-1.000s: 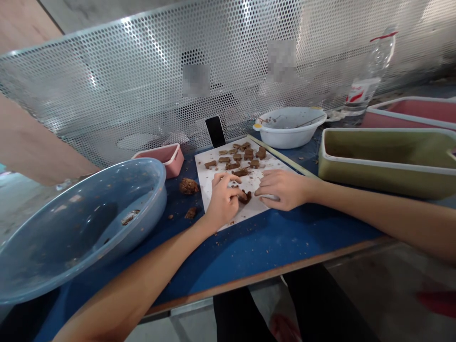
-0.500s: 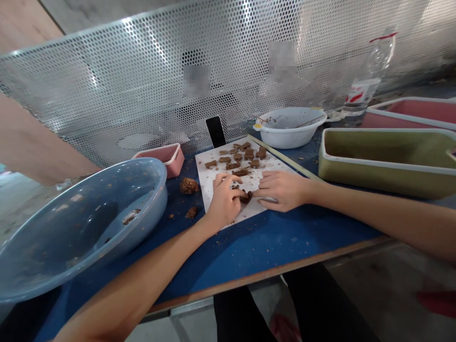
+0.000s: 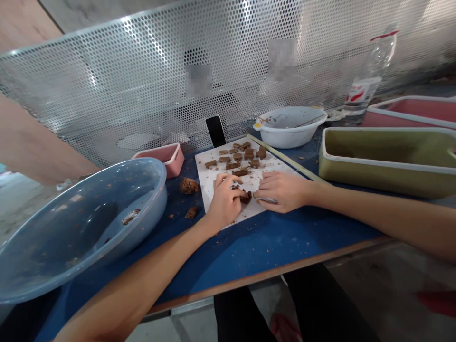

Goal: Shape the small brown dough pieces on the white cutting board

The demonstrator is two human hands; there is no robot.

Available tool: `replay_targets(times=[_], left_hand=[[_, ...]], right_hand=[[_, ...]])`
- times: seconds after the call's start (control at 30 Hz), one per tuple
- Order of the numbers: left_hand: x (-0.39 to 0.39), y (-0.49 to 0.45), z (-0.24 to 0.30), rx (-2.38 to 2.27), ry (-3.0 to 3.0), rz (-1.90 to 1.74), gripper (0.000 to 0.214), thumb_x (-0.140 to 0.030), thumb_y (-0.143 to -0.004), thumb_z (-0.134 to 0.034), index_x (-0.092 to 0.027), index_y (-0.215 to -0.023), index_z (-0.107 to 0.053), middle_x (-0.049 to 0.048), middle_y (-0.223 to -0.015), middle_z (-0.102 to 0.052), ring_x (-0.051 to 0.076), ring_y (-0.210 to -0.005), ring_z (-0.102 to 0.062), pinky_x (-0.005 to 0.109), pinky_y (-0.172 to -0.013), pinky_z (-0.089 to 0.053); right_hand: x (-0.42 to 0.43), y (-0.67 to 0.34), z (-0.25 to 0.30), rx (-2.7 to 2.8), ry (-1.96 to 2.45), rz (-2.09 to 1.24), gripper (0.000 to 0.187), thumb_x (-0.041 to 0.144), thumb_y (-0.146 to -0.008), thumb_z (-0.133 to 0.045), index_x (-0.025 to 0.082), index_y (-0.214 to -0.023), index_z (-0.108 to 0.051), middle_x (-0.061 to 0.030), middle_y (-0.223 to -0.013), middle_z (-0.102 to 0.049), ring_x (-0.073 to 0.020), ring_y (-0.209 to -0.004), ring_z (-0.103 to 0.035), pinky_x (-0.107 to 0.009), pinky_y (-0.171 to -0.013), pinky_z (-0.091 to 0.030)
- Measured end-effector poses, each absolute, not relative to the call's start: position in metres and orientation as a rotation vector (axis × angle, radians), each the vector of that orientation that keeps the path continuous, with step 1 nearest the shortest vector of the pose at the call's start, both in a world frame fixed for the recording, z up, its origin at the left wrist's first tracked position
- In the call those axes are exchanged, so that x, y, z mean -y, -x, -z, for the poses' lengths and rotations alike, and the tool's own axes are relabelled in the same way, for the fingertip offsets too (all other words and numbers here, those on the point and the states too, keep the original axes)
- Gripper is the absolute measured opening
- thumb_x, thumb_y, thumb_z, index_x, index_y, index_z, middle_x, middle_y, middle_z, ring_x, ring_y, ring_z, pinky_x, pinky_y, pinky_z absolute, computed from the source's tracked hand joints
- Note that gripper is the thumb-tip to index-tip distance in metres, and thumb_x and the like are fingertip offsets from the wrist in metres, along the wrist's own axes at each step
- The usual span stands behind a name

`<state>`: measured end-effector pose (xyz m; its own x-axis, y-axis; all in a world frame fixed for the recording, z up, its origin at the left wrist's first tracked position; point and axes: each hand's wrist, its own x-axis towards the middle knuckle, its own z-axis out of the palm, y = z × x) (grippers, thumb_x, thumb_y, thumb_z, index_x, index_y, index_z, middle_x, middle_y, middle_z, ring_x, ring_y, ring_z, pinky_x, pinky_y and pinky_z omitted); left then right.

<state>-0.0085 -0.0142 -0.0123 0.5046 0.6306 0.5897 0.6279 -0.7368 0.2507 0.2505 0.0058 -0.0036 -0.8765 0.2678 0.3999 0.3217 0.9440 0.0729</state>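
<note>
My left hand rests on a white board with its fingers curled, pinching a small brown dough piece. My right hand lies just right of that piece, fingers bent and pressed on a thin metal tool that pokes out beneath them. Several cut brown shapes lie in rows on the far half of the board. A brown dough lump and a smaller scrap sit on the blue table left of the board.
A large blue basin fills the left. A pink box, a black phone, a white bowl, a green tray, a pink tray and a plastic bottle stand before a perforated metal screen.
Both hands have shifted only slightly; the right hand has slid a little toward the dough piece, and the metal tool now shows under its fingers.
</note>
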Motion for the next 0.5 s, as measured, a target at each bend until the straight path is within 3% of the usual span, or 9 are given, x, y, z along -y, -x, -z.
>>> replay_targets(times=[0.13,0.27,0.4,0.5], left_hand=[[0.017,0.009,0.010,-1.147,-2.678,-1.169,0.044,0.006,-0.086,-0.053,-0.025,-0.078,-0.083,0.0081,-0.114,-0.074,0.030,-0.116,-0.057,0.052,-0.106,-0.053],[0.017,0.010,0.010,-1.206,-2.583,-1.188,0.038,0.006,-0.081,-0.052,-0.022,-0.085,-0.077,0.0089,-0.112,-0.073,0.030,-0.114,-0.058,0.050,-0.103,-0.055],[0.015,0.009,0.013,-1.186,-2.510,-1.126,0.053,0.003,-0.074,-0.057,-0.023,-0.119,-0.070,0.0096,-0.123,-0.073,0.032,-0.122,-0.059,0.052,-0.109,-0.053],[0.015,0.007,0.011,-1.135,-2.500,-1.028,0.065,-0.008,-0.083,-0.065,-0.023,-0.146,-0.057,0.0138,-0.141,-0.068,0.037,-0.136,-0.055,0.058,-0.116,-0.048]], right_hand=[[-0.005,-0.249,-0.001,2.684,0.453,0.167,0.035,0.032,-0.110,-0.052,0.023,-0.088,-0.078,-0.0050,-0.075,-0.074,-0.0206,-0.070,-0.061,-0.038,-0.080,-0.043],[0.002,-0.260,-0.027,2.625,0.601,0.289,0.039,0.034,-0.113,-0.047,0.023,-0.093,-0.079,-0.0075,-0.082,-0.079,-0.0225,-0.076,-0.066,-0.042,-0.086,-0.049],[0.001,-0.319,-0.062,2.261,1.042,0.458,0.038,0.034,-0.114,-0.046,0.015,-0.116,-0.079,-0.0176,-0.110,-0.084,-0.0266,-0.102,-0.074,-0.041,-0.091,-0.052],[-0.019,-0.396,-0.069,1.961,1.654,0.697,0.046,0.046,-0.115,-0.048,0.015,-0.109,-0.081,-0.0223,-0.109,-0.083,-0.0283,-0.095,-0.074,-0.042,-0.077,-0.043]])
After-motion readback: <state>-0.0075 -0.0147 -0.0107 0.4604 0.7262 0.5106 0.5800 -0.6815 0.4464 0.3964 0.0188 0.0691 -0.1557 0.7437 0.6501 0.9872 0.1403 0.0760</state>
